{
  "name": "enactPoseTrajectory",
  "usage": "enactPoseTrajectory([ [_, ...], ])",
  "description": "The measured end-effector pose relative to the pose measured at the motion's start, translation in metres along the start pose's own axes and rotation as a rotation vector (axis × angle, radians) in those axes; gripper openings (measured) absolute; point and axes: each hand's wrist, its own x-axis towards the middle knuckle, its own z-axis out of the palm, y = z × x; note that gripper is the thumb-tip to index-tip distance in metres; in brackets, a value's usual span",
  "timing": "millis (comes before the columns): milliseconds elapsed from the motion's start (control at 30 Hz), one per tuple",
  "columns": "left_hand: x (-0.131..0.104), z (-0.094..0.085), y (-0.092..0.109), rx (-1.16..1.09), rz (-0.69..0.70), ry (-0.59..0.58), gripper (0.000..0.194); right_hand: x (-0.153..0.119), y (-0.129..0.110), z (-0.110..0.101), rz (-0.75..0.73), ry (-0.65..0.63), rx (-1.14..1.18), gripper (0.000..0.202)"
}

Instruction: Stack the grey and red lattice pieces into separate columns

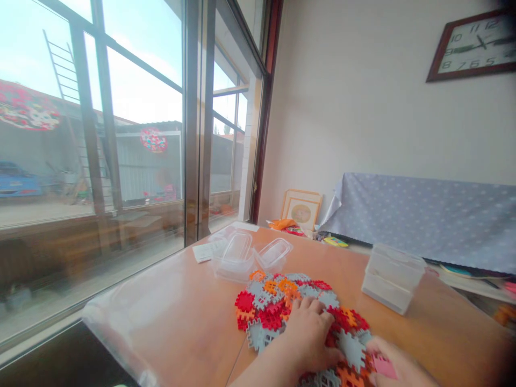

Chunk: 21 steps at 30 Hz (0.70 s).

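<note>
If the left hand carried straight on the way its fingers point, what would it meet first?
Probably the grey pieces just ahead of the left hand, in the far part of the pile. It may already touch them; depth is unclear here.

Two bare hands [309, 334], short rounded fingers [315, 307], bare left forearm [268, 363], blurred right wrist [411, 372]

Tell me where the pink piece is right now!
In the head view, the pink piece is near the bottom, right of centre, in the right hand, just beside the pile of toy pieces.
</note>
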Motion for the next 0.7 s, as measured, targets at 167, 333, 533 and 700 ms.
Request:
enactPoseTrajectory([
  [167, 0.001, 0.000, -0.002, 0.011, -0.012, 0.002, 0.031, 0.009, 0.008, 0.001, 0.013, 0.167, 0.103, 0.029],
  [333, 0.002, -0.001, -0.001, 0.038, -0.024, 0.080, 0.026, 0.008, -0.008, 0.012, 0.010, 0.128, 0.530, 0.070],
  [533, 0.005, -0.009, -0.005, 0.058, -0.142, 0.173, 0.034, -0.004, -0.027, 0.001, -0.040, 0.148, 0.873, 0.060],
  [700, 0.007, -0.012, 0.004, 0.027, -0.099, 0.208, 0.030, 0.006, 0.002, -0.028, 0.152, 0.490, 0.612, 0.048],
])
